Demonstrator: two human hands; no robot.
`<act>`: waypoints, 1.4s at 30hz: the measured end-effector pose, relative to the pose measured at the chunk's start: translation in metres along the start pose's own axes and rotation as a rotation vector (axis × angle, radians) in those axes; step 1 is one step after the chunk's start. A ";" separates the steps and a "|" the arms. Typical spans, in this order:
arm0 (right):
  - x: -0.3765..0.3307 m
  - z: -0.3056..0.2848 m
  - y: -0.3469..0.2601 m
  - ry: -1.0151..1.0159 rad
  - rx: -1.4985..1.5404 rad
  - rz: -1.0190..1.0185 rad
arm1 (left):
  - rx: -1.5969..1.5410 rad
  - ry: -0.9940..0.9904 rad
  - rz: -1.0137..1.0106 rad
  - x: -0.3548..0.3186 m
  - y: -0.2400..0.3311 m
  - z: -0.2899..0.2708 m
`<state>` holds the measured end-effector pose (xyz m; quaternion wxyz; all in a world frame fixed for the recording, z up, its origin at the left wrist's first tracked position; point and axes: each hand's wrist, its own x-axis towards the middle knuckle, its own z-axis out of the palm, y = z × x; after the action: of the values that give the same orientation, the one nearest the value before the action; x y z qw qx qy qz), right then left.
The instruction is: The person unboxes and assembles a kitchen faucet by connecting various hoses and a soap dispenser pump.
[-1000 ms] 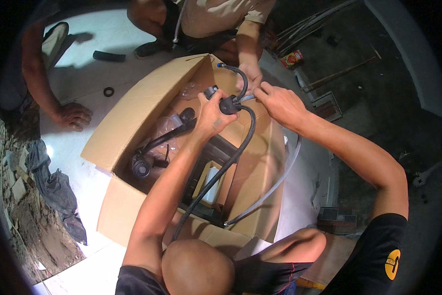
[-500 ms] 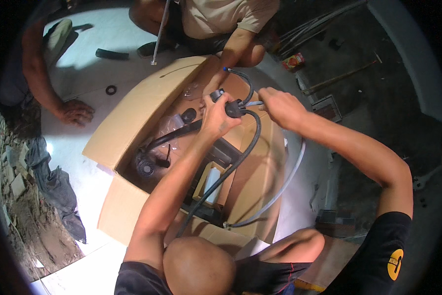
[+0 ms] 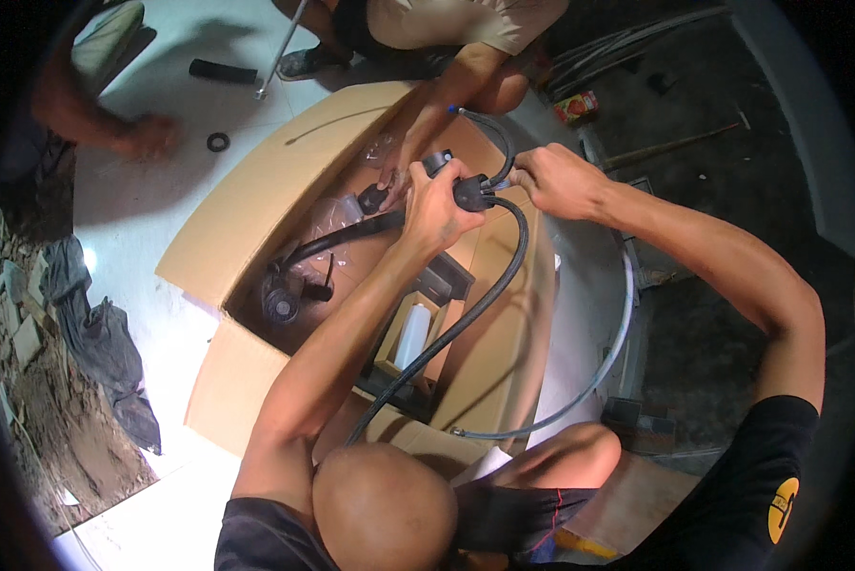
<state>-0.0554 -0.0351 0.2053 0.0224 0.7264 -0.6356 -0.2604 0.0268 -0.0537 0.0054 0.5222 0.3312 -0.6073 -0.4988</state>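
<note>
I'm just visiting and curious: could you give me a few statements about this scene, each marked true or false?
1. The left hand grips a black fitting. True.
2. The cardboard box is shut. False: the cardboard box is open.
3. A co-worker's hand reaches into the box. True.
4. The black ring lies inside the box. False: the black ring lies on the pale floor.
5. The right hand pinches a grey hose. True.

– What sort of place is this?
– A building site, or a room under renovation: the pale floor ends at bare earth strewn with rubble.
– And the right side?
– Dim there, but those look like long pipes lying on a dark floor.
</note>
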 end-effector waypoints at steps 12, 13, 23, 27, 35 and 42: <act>0.006 -0.010 -0.002 -0.096 0.510 0.374 | 0.038 0.084 0.127 -0.005 -0.005 0.002; 0.007 -0.010 0.000 -0.172 0.492 0.364 | 0.096 0.029 0.091 -0.003 -0.005 0.002; -0.046 0.022 0.054 0.125 1.214 0.040 | 0.146 0.014 0.013 0.050 -0.014 -0.024; -0.078 0.063 0.084 0.418 1.393 0.107 | -0.142 -0.371 -0.143 0.059 -0.020 -0.036; -0.046 0.200 0.152 0.734 1.540 0.342 | 0.362 -0.293 -0.056 0.079 -0.018 -0.068; -0.041 0.295 0.164 0.731 1.365 0.533 | 0.169 -0.165 -0.109 0.058 -0.002 -0.091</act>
<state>-0.3276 0.0601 0.0250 -0.1578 0.4438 -0.7581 0.4510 0.1006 -0.1313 0.0175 0.4130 0.3644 -0.6692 -0.4988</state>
